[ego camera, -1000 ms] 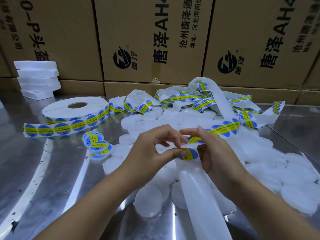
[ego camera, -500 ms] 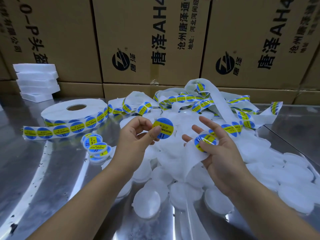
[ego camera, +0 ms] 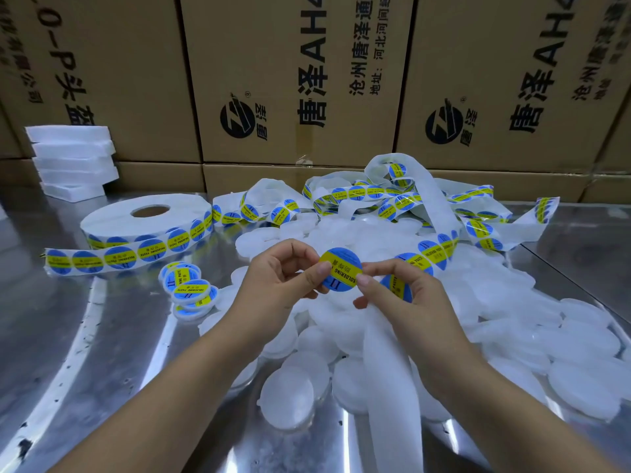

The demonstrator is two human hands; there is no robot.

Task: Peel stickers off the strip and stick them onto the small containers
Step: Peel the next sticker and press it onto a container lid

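Both hands are bare. The left hand (ego camera: 280,285) and the right hand (ego camera: 415,303) have slim fingers (ego camera: 294,249) with faint creases over the knuckles, and the nails (ego camera: 323,268) are cut short and rounded — pale, with a slight natural shine. Each wrist (ego camera: 240,324) is narrow and runs into a bare forearm: the left forearm (ego camera: 184,401) and the right forearm (ego camera: 502,407) are smooth and uncovered right to the bottom edge of the view. The wide lens makes both forearms look broader toward that edge — thick near the camera, tapering toward the wrists.
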